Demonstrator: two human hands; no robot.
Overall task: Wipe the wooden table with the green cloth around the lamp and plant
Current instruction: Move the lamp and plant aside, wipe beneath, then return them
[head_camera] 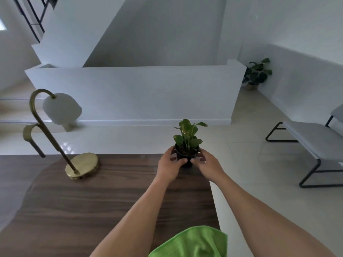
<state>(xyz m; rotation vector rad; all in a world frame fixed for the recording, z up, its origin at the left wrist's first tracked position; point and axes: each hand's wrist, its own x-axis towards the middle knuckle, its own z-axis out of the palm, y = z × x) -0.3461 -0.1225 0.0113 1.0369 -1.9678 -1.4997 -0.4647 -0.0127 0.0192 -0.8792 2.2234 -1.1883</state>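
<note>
A dark wooden counter [92,201] fills the lower part of the view, its grain running side to side. No wiping is under way: the green cloth [193,242] lies crumpled and untouched at the counter's near right corner, so, as a judgement, the whole wipe is left to do and this step only handles an obstacle. A brass lamp [81,165] with a white shade stands on its round base near the far edge, toward the left, and the cloth would have to work around that base. At the far right corner sits a small plant in a black pot [186,154]. Both hands cup the pot: the left hand [169,164] from the left, the right hand [207,164] from the right, fingers [182,160] wrapped against its sides. Whether the pot is lifted or resting cannot be told. Beyond the counter lie a pale tiled floor, a grey bench [306,140] and a larger potted plant [257,74] in the far corner.
</note>
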